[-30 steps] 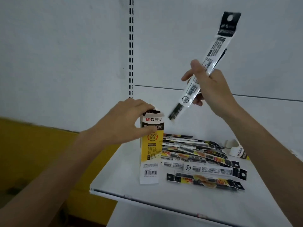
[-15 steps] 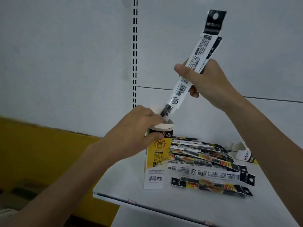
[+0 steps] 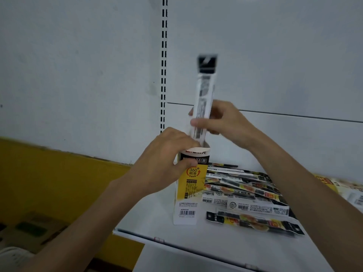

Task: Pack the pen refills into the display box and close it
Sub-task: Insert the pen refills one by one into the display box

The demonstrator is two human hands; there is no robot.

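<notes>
White shelf [image 3: 196, 242] lower centre, pale slotted wall behind. Display box [image 3: 193, 185] upright mid-frame, gripped near open top by left hand [image 3: 167, 160]. Refill pack [image 3: 204, 99] upright above, pinched mid-length by right hand [image 3: 225, 124], lower end at box mouth. Probably light, floppy, slick film: best held mid-body. Loose refills [image 3: 245, 189] piled right of box.
</notes>
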